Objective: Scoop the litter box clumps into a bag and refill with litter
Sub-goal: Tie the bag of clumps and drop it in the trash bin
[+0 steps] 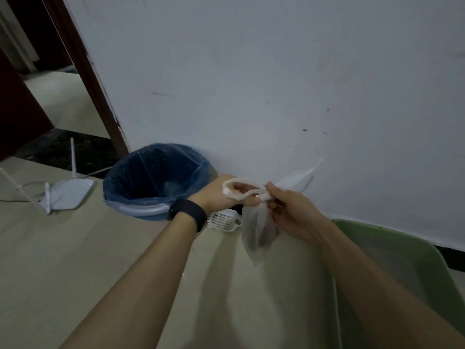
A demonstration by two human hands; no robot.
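- A small translucent white plastic bag (256, 231) is held in the air between both hands, above the pale floor (75, 260) and in front of the white wall (251, 71).
- One bag handle is looped around the fingers of the left hand (216, 192), which is curled closed on it; a dark band (187, 213) is worn on that wrist.
- The bag's twisted neck is pinched by the right hand (289, 210), with the other handle sticking up and to the right behind it.
- The bag's body hangs down below the hands, with dark contents faintly seen through it.
- A white slotted litter scoop (222, 220) lies on the floor just beyond the left wrist.
- A bin lined with a blue bag (156, 177) stands at the wall, far left of the hands.
- The green litter box (392, 248) is seen at the near right, partly hidden by the right forearm.
- A white router (68, 193) with antennas lies on the floor at the left.
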